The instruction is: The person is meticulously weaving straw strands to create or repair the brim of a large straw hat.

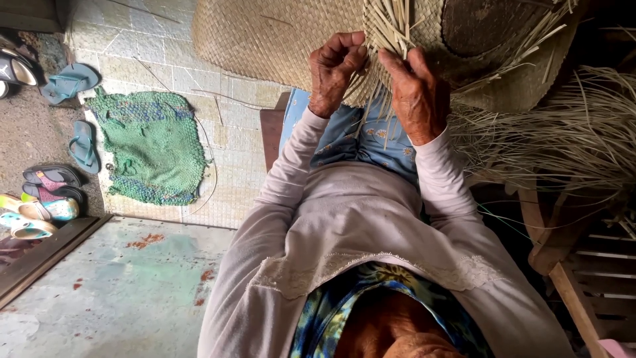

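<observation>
**Two hands at the woven mat's edge**

The left hand [336,71] was curled, pinching loose straw strips [391,30] at the woven mat [278,40] edge. The right hand [419,93] pressed fingers onto the same strips, just beside it.

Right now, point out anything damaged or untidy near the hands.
Nothing looks damaged. Loose strips stick out unevenly from the unfinished edge of the woven straw piece where the left hand and right hand grip it.
</observation>
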